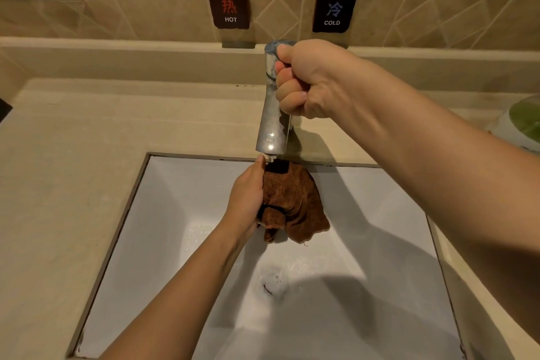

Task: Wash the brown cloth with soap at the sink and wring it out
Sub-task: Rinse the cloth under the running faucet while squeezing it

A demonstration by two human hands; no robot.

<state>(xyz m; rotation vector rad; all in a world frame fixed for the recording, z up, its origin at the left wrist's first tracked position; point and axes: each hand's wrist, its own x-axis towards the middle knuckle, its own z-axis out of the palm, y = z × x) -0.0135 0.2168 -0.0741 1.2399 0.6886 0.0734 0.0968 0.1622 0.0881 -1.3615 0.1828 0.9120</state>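
R forearm crosses the frame from lower right, nearest the lens; L forearm comes up from bottom centre over the basin. White rectangular sink (163, 213) set into beige countertop (73, 155), drain (271, 283) near basin centre w/ wet patch around it.

R hand (309, 79): fist curled around the top of the chrome tap (273, 114), fingers wrapped on the handle part, thumb side up. Tap spout points down toward the basin's back edge; small trickle of water visible at the outlet.

L hand (247, 199): fingers closed on the brown cloth (295, 202), gripping it bunched from its left side, w/ fingertips reaching up just under the spout. Cloth hangs below the outlet, inside the basin at the back, clear of the basin floor; lower corners droop free. Dark trim strip shows at top edge and near the palm.

Wall behind: tiled, two dark plaques, HOT sign (229, 7) left, COLD sign (334, 10) right. Green-white object (523, 126) at far right on counter, partly cut off, can't ID
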